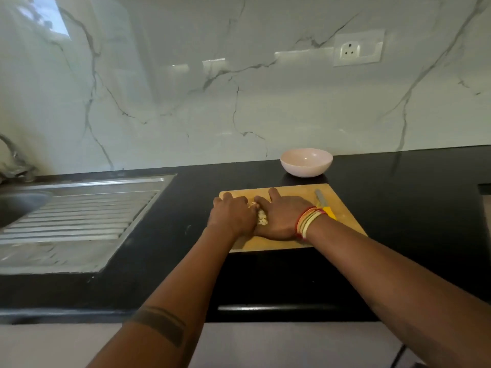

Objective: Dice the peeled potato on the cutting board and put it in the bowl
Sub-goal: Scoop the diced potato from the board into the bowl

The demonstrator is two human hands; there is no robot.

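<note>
On the cutting board (342, 208), both hands cup a small heap of diced potato (262, 218): left hand (233, 215) and right hand (283, 217) curl round it from either side. Beside them lies the knife (322, 201); beyond the board sits the bowl (306, 162).

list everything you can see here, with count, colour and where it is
cutting board: 1, light wood, on the black counter, under both hands
diced potato: small pale heap, on the board between the hands
knife: 1, grey blade and yellow handle, lying on the board's right part
bowl: 1, white, on the counter behind the board, nothing visible inside
counter: 1, black
sink: 1, steel with ridged drainboard, left
tap: 1, metal, far left
wall socket: 1, white, marble backsplash
bangles: several, red and cream, right wrist
left hand: 1, cupped against the potato
right hand: 1, cupped against the potato
</note>
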